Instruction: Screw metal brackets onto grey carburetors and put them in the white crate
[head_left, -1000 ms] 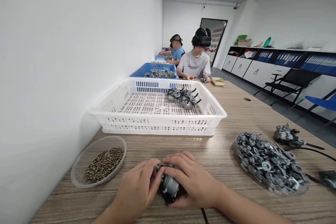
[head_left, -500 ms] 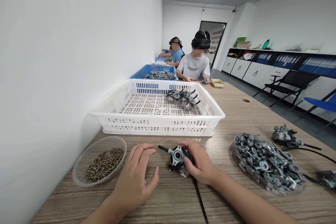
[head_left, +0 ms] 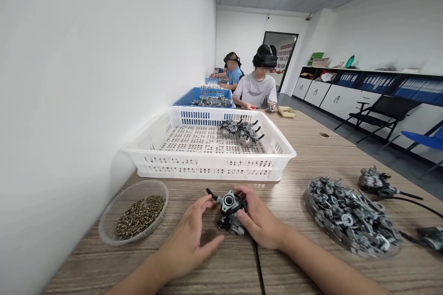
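A small metal carburetor [head_left: 229,207] with a round bore and a black tube at its upper left sits in front of me. My right hand [head_left: 258,216] grips its right side, fingers behind and thumb on the near face. My left hand [head_left: 188,237] is close on the other side, fingers apart, its fingertips near the black tube; whether they touch it I cannot tell. A black cable [head_left: 259,269] runs from under my right hand toward the table's near edge. To the left stands a clear round bowl [head_left: 106,233] of small brass-coloured screws [head_left: 140,216].
A white perforated basket [head_left: 207,166] holds several carburetors [head_left: 242,132]. On the right are a clear tray of metal parts [head_left: 349,216] and another carburetor [head_left: 375,180] with cables. A blue crate [head_left: 183,97] and co-workers [head_left: 256,90] are beyond; a wall borders the left.
The carburetor has shifted slightly left and turned in my right hand, its bore facing more toward me. My left hand has moved right, closer to it.
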{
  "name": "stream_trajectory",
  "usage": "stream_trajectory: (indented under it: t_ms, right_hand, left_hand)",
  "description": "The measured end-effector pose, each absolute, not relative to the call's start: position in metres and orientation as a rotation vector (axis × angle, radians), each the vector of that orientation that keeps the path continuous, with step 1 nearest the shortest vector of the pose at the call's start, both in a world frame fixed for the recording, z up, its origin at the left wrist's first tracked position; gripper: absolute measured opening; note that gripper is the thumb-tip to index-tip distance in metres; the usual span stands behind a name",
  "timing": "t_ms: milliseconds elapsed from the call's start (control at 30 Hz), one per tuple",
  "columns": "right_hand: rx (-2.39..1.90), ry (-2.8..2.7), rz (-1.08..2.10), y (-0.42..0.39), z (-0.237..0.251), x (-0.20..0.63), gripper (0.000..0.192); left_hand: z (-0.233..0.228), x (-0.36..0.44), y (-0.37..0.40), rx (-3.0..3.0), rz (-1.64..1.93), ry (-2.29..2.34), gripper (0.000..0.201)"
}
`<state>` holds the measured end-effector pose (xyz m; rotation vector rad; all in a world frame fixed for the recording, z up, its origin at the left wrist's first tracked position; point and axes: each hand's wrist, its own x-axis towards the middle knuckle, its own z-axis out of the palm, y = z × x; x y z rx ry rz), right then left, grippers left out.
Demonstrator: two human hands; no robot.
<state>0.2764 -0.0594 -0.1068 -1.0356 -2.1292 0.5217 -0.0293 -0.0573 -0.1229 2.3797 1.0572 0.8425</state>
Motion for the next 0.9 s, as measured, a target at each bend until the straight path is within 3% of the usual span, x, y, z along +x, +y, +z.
stream_trajectory:
  t_ms: [200, 367, 567, 733, 900]
  right_hand:
    - [-1.020, -2.187, 0.574, -0.069, -0.099, 0.266, 0.064]
    - [-1.093, -2.105, 0.625, -0.068, -0.095, 0.264, 0.047]
    - [-1.140, -2.005, 0.700, -0.063, -0.099, 0.265, 0.028]
    - [-1.170, -2.004, 0.741, -0.059, -0.101, 0.263, 0.033]
    - [-1.179, -2.036, 0.685, -0.059, -0.097, 0.264, 0.032]
  left_hand:
    - [-0.121, -0.025, -0.057, 2.437, 0.854, 1.000, 0.091]
    - [-0.123, -0.024, -0.051, 2.395, 0.857, 1.079, 0.088]
    - [-0.106, -0.025, -0.054, 2.408, 0.932, 1.068, 0.063]
    - [-0.095, -0.021, -0.058, 2.447, 1.081, 1.013, 0.034]
    - [-0.090, -0.021, -0.056, 2.475, 1.167, 0.971, 0.025]
